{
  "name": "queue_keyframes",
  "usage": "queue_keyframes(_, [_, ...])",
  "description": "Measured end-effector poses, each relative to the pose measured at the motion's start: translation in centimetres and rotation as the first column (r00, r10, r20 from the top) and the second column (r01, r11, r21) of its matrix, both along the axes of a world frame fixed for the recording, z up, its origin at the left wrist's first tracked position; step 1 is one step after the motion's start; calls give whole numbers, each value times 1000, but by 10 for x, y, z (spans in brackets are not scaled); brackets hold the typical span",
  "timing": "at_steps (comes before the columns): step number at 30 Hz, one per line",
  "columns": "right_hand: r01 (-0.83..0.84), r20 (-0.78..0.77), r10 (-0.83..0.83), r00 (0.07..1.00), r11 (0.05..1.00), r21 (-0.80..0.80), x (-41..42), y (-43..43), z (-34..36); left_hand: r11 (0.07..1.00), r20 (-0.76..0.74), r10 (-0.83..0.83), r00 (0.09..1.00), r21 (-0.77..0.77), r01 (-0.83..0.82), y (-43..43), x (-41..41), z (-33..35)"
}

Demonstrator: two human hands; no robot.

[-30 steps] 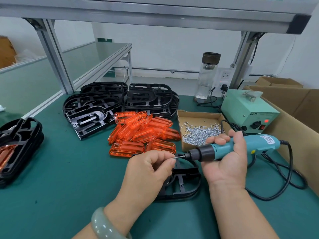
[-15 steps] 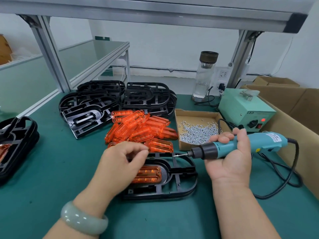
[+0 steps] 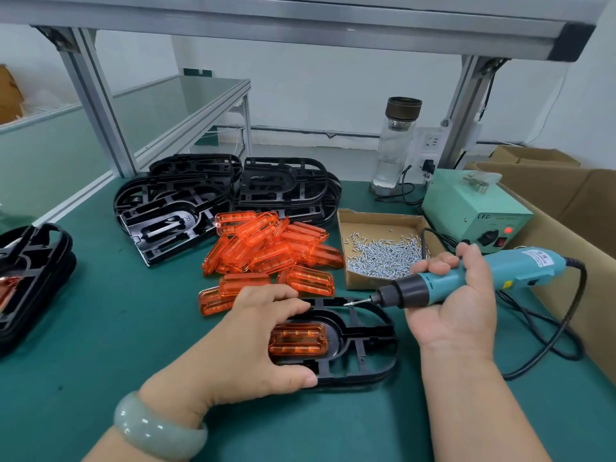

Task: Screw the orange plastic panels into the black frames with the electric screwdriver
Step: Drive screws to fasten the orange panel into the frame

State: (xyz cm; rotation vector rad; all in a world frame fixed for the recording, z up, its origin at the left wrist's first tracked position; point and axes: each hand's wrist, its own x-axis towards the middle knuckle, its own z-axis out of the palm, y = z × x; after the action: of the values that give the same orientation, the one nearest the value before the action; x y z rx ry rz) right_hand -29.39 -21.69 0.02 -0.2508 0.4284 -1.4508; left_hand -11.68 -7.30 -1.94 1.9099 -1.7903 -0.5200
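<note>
Left hand (image 3: 253,341): grips the left end of the black frame (image 3: 366,371), thumb on its near rim and fingers curled over its far rim; a pale green bangle (image 3: 160,428) sits on the wrist.
Far-left stack (image 3: 36,271): black frames piled at the edge of the green mat (image 3: 116,328).
Back stacks (image 3: 173,208): more empty black frames.
Orange panels (image 3: 266,248): loose heap between the back stacks and the left hand.
Seated panel (image 3: 298,340): one orange panel lies in the held frame's rounded recess, just right of the left hand.
Screw tray (image 3: 360,283): cardboard, holding small silver screws (image 3: 383,258).
Right hand (image 3: 460,305): palm up, fingers wrapped round the electric screwdriver (image 3: 520,266).
Bit (image 3: 356,301): points left, just over the frame's far rim.
Power box (image 3: 466,208): pale green, red light on.
</note>
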Motion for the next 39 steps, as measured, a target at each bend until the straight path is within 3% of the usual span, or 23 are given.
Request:
queue_keyframes(11, [-48, -87, 38, 996, 992, -114, 3, 4, -2, 998, 21, -30, 999, -63, 31, -3, -17, -8])
queue_keyframes(17, [-62, -150, 37, 988, 984, -167, 4, 4, -3, 993, -50, 54, 997, -102, -59, 0, -8, -4])
queue_keyframes(23, [-93, -198, 50, 979, 973, -211, 6, 6, -3, 997, 30, 53, 998, -62, -51, -5, -6, -11])
queue_keyframes(39, [-111, -374, -45, 926, 915, -387, 9, 13, -4, 992, -12, 120, 993, -48, -120, -8, -9, -11])
